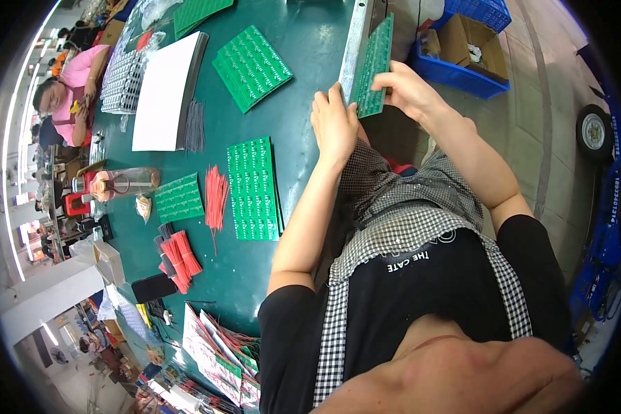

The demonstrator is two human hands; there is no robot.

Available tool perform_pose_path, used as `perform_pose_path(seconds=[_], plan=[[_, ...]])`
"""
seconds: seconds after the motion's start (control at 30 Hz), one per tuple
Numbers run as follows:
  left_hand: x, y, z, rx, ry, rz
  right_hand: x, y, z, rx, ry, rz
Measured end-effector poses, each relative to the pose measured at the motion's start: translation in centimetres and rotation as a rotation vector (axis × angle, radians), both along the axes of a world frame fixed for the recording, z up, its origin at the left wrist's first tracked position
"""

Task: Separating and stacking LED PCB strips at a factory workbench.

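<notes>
A green circuit board panel stands tilted on edge at the table's metal rim, between my hands. My right hand is closed on its right side, thumb and fingers pinching it. My left hand is at its near left corner, fingers bent together over the metal edge strip and thumb against the board. Left of my left hand lies a stack of green panels, with another stack farther off. A bundle of red wires rests beside the nearer stack.
On the green table are a white sheet stack, dark wires, a bottle, tied red bundles and a black phone. A blue crate holds a carton at right. Another person sits across the table.
</notes>
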State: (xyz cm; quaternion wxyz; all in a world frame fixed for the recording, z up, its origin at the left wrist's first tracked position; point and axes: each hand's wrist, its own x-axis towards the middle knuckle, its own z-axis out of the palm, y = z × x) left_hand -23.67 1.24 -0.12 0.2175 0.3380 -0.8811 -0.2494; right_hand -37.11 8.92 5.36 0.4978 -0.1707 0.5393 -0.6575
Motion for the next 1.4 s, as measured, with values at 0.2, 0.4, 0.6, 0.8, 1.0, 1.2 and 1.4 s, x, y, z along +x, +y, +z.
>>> perform_pose_path(seconds=[0.2, 0.4, 0.6, 0.8, 1.0, 1.2, 1.4], plan=[[0.2, -0.3, -0.1, 0.034, 0.038, 0.012, -0.6, 2.7, -3.3, -0.016, -0.271, -0.121], [0.2, -0.5, -0.6, -0.033, 0.092, 0.016, -0.8, 5.7, -8.2, -0.310, -0.783, 0.010], [0.3, 0.2, 2.1, 0.116, 0.144, -0.115, 0.4, 6.3, -7.1, -0.329, -0.522, -0.063], [0.2, 2.3, 2.8, -0.060, 0.100, -0.232, 2.0, 7.0, -4.6, -0.242, -0.232, -0.161], [0.1, 2.8, 1.7, 0.847, 0.429, -0.222, 2.3, 7.4, -2.8, -0.286, -0.274, -0.213], [0.6, 4.5, -0.1, 1.581, 0.250, -0.503, -0.4, 9.9, -4.6, -0.427, -0.527, -0.035], [4.5, 2.8, 3.2, 1.247, 0.564, -0.240, 2.0, 7.7, -2.6, -0.204, -0.122, -0.011]])
